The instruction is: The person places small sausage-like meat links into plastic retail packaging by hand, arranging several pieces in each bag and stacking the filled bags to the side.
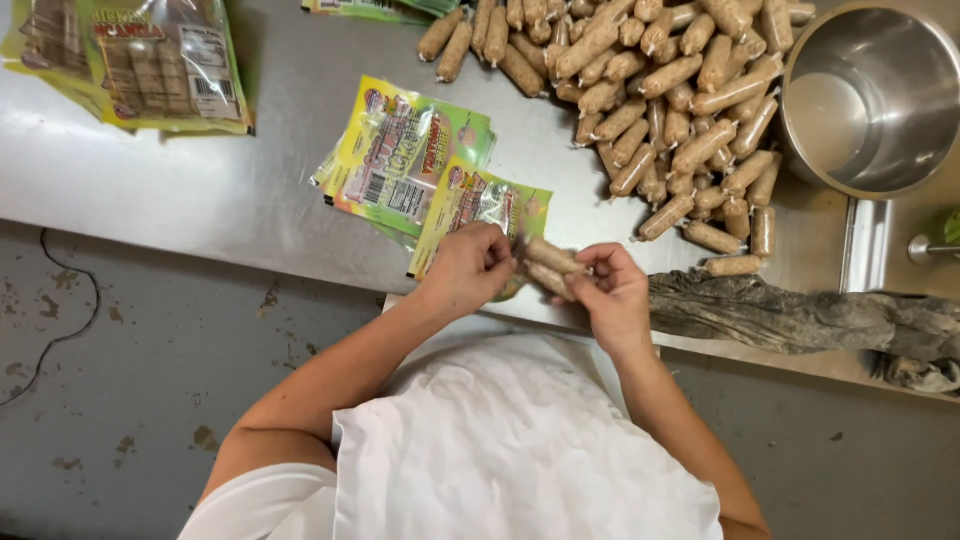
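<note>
Where the left hand grips the pouch, its mouth is hidden; right hand pinches two sausages.

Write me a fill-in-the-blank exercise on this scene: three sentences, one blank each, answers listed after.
1. The right hand holds two small ____ over the table's edge.
2. The left hand grips a yellow-green pouch made of ____.
3. Beside the sausage pile stands a round metal ____, with nothing inside it.

Missing words: sausages; plastic; pot
</note>
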